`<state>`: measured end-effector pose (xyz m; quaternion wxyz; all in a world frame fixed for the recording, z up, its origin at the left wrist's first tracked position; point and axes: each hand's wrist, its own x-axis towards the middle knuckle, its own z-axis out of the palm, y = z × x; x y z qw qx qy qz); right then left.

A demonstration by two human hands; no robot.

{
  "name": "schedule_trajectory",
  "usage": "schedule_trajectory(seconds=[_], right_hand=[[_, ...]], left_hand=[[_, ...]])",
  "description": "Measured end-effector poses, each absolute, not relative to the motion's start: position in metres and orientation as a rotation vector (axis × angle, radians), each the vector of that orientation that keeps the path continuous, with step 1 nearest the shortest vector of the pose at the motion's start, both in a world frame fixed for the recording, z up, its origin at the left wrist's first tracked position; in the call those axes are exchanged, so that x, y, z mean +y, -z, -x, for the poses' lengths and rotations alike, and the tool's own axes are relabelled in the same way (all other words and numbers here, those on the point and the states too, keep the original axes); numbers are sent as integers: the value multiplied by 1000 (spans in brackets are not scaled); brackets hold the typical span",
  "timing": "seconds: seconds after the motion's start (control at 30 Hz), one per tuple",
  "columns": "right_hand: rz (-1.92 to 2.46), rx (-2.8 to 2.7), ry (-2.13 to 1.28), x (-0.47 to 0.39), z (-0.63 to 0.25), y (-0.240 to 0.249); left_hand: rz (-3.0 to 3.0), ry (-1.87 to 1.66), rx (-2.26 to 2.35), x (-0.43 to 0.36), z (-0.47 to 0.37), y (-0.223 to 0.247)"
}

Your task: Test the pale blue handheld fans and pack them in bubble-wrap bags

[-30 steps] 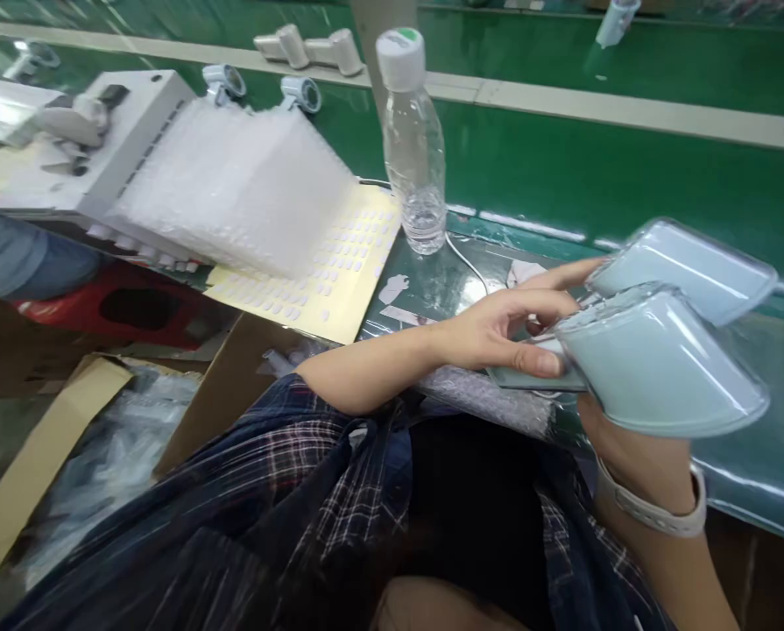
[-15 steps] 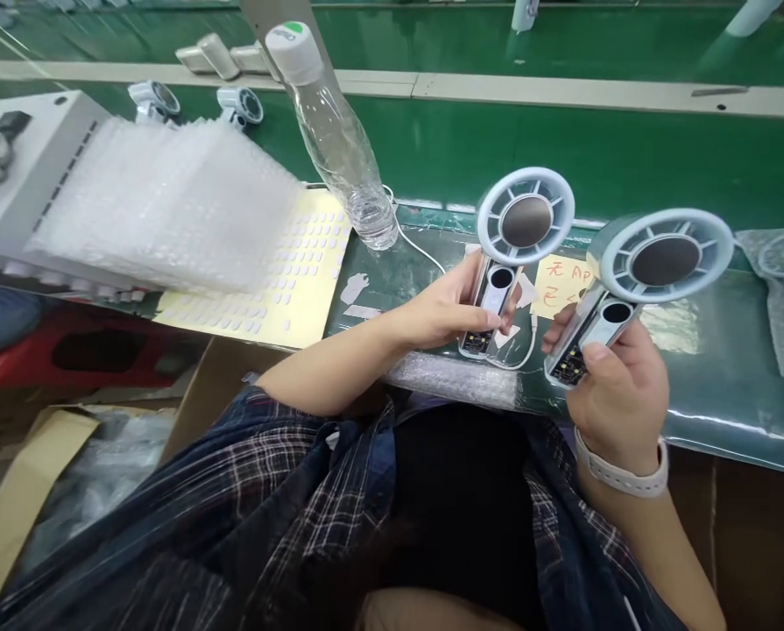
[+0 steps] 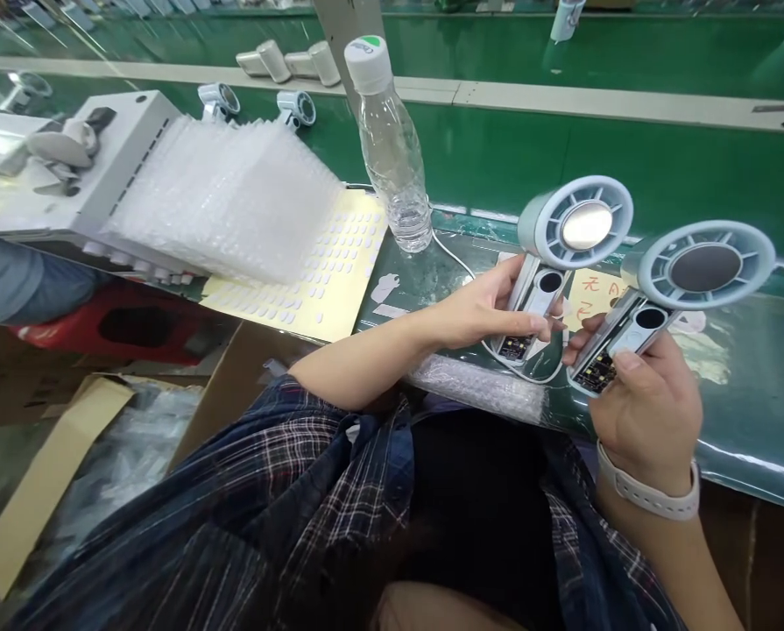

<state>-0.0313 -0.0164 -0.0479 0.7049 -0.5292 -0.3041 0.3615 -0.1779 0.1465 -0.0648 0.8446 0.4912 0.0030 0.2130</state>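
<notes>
Bench [image 3: 759, 394], green and glossy, spans the view. Bubble wrap [image 3: 227, 206] lies stacked, partly over a yellow sheet [image 3: 345, 294]. Bottle [image 3: 395, 153] stands beside the sheet. Right fan [image 3: 705, 267] and left fan [image 3: 587, 226] are above the bench, side by side, heads upward, circuit boards bare. Right hand [image 3: 654, 407] and left hand [image 3: 490, 308] each keep a closed grip round one handle. Note [image 3: 589, 295] shows between the fans.

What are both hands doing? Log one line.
left hand: holds blue fan | right hand: holds second blue fan | circuit boards: exposed
</notes>
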Motion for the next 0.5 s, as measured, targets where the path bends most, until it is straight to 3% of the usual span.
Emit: schedule_trajectory(seconds=[0.5], right_hand=[[1217, -668, -817, -19, 33, 55]], left_hand=[[-1074, -501, 121, 143, 176, 63]])
